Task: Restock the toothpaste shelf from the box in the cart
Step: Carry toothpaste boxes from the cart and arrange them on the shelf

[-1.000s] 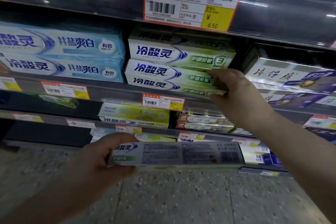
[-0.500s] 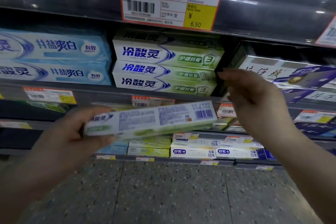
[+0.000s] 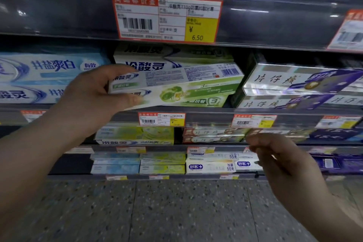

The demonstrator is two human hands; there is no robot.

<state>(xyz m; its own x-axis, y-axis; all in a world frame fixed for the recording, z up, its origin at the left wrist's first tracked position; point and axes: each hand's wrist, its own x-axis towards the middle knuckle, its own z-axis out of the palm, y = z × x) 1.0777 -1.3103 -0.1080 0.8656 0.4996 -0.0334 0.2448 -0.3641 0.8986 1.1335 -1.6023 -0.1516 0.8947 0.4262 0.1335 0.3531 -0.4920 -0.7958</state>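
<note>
My left hand [image 3: 92, 94] grips the left end of a white-and-green toothpaste box [image 3: 186, 82], held slightly tilted in front of the stack of matching green boxes [image 3: 176, 57] on the shelf. The box's right end reaches the stack's right edge. Whether it rests on the stack I cannot tell. My right hand [image 3: 282, 161] hangs lower right, in front of the lower shelves, fingers loosely curled and holding nothing. The cart and its box are out of view.
Blue toothpaste boxes [image 3: 45, 76] sit left of the green stack, silver-purple boxes [image 3: 298, 82] to its right. A price tag [image 3: 167, 17] marked 6.50 hangs on the shelf edge above. Lower shelves hold more boxes [image 3: 210, 165]. Speckled floor [image 3: 176, 212] lies below.
My left hand raised the toothpaste box up to the green stack. My right hand left the stack and dropped down to the right.
</note>
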